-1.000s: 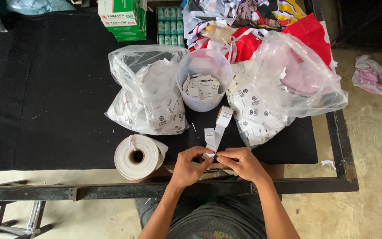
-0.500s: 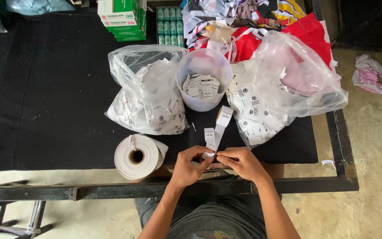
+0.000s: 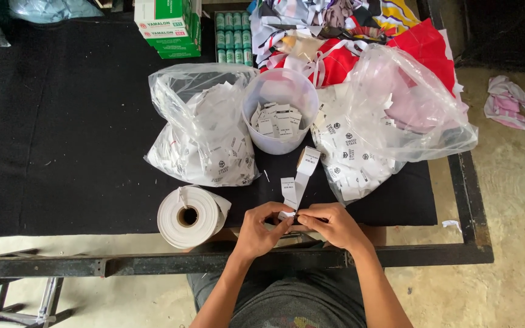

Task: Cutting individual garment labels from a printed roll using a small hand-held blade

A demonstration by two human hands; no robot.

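Label strip [image 3: 299, 182]: white printed tags in a folded length, held at its lower end by both hands just over the near edge of the black table [image 3: 62, 152], its upper end near the tub.
Left hand [image 3: 262, 228]: fingers pinched narrow on the strip's lower end.
Right hand [image 3: 332, 225]: pinched on the same end, fingertips touching the left's.
Roll [image 3: 189, 215]: white tape roll lying on its side, left of the hands.
Tub [image 3: 279, 109]: translucent, round, holding loose white tags.
Clear bags: one [image 3: 205, 130] left of the tub, one [image 3: 390, 115] right (both stuffed with white labels).
Cartons [image 3: 168, 27]: green-and-white boxes at the far edge.
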